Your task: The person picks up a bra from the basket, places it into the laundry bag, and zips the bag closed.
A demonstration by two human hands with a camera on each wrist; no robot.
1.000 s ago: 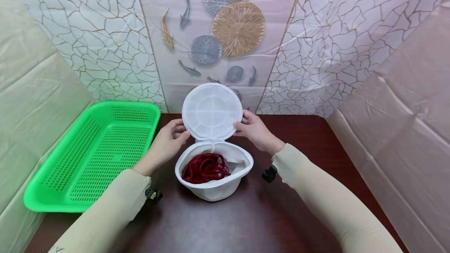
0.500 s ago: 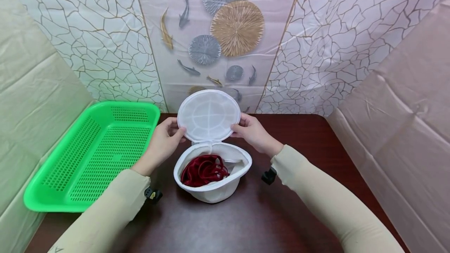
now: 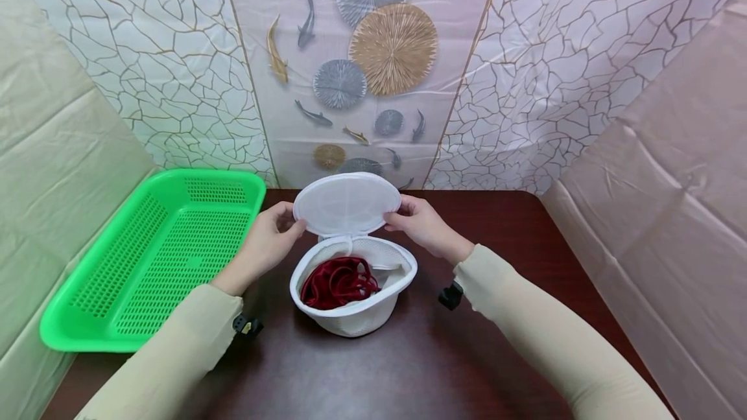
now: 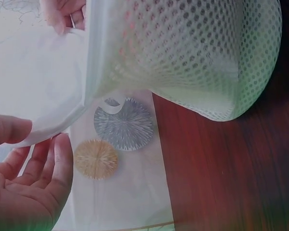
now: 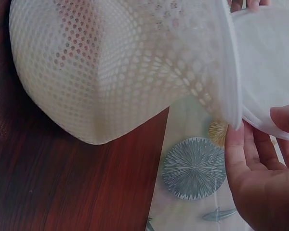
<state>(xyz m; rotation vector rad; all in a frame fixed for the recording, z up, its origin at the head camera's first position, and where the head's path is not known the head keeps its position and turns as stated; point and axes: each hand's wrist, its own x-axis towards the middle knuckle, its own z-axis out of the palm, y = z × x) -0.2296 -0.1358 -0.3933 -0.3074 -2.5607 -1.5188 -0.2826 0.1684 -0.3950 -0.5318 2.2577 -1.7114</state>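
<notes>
A white mesh laundry bag [image 3: 357,324] stands on the table, its round lid [image 3: 347,206] raised at the back and tilted over toward the opening. Inside lies a crumpled dark red, shiny piece of clothing [image 3: 334,285] with thin straps. My left hand [image 3: 264,244] pinches the lid's left edge between thumb and fingers. On the opposite edge, the thumb and fingers of my right hand [image 3: 427,229] pinch the rim. Both wrist views show the bag's honeycomb mesh [image 4: 183,53] close up, with red faintly showing through. The clothing's underside is hidden.
A green perforated plastic basket [image 3: 192,261] stands to the left on the dark red-brown table [image 3: 496,245]. A patterned backdrop [image 3: 373,115] rises behind the table, and plain cloth walls [image 3: 653,180] enclose both sides.
The lid has tipped forward and down toward the bag's opening, both hands keeping hold of its edges and sinking slightly. The bag shifted a little toward me; the red clothing stayed inside.
</notes>
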